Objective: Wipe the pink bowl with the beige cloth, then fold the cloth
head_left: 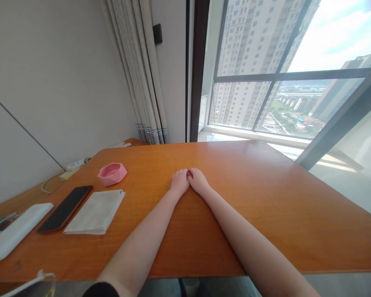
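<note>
See the brown table [284, 214] right under left hand [179, 181] and right hand [199, 180]. Touching each other, curled down, maybe for resting; can't tell if closed or holding anything. At nine o'clock, see pink dish [112, 178]; nearer eight, folded cloth [95, 212], then black phone [65, 209], laid flat, maybe to stay put.

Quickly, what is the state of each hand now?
Left hand: curled on the table, no object visible; whether closed, cannot tell.
Right hand: same, touching the left; whether closed, cannot tell.
</note>
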The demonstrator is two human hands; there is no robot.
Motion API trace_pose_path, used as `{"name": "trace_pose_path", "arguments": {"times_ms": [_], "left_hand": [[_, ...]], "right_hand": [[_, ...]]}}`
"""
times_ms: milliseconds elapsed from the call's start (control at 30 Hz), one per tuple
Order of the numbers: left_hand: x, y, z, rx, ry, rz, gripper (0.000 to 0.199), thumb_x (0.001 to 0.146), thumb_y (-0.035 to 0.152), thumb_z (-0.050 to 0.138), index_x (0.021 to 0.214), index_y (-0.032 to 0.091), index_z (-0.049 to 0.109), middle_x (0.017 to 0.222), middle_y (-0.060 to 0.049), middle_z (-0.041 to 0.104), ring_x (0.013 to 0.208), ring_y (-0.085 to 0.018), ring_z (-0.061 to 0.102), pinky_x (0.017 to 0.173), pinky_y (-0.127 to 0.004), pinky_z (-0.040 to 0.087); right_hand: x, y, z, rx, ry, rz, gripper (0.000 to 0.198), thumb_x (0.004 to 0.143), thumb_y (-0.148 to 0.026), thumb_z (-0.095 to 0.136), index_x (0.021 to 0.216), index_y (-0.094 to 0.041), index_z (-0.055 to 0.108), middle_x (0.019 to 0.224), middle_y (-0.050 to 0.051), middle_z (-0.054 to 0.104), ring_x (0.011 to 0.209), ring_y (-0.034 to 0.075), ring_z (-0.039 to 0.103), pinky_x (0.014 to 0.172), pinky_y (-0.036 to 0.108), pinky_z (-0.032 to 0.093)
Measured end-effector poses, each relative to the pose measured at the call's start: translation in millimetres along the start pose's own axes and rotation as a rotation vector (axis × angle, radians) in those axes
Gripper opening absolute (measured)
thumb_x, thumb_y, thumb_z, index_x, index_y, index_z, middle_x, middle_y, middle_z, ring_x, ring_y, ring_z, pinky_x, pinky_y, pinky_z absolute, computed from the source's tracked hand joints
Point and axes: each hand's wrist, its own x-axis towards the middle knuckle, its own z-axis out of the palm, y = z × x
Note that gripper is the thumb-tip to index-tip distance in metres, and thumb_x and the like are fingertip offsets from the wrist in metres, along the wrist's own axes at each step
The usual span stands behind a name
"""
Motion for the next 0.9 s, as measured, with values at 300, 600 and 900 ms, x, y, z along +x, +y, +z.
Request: {"name": "trace_pose_path", "arguments": {"times_ms": [300, 600, 900], "left_hand": [[-1.1, 0.8, -3.6, -0.008, -0.008, -0.012, 0.023, 0.090, 0.025, 0.038, 0.097, 0.019, 0.059, 0.103, -0.010, 0.065, 0.097, -0.022, 0.059, 0.083, -0.033, 0.042], [-1.3, -0.6, -2.6, -0.007, 0.005, 0.008, 0.023, 0.090, 0.024, 0.037, 0.095, 0.018, 0.058, 0.100, -0.010, 0.065, 0.094, -0.022, 0.059, 0.080, -0.033, 0.042], [-1.0, -1.0, -2.4, -0.005, 0.004, 0.013, 0.021, 0.089, 0.022, 0.038, 0.093, 0.019, 0.058, 0.099, -0.009, 0.066, 0.093, -0.022, 0.059, 0.079, -0.032, 0.042]], "right_hand": [[0.7, 0.2, 1.6, 0.003, 0.002, 0.006, 0.022, 0.081, -0.011, 0.040, 0.092, -0.016, 0.059, 0.097, 0.009, 0.062, 0.093, 0.018, 0.053, 0.086, 0.029, 0.038], [0.8, 1.6, 3.0, 0.000, 0.011, -0.007, 0.022, 0.081, -0.012, 0.041, 0.093, -0.016, 0.059, 0.097, 0.009, 0.062, 0.092, 0.019, 0.052, 0.086, 0.028, 0.038], [1.1, 2.6, 4.1, -0.009, 0.025, -0.013, 0.022, 0.080, -0.011, 0.041, 0.091, -0.016, 0.059, 0.094, 0.009, 0.062, 0.091, 0.019, 0.052, 0.085, 0.028, 0.038]]}}
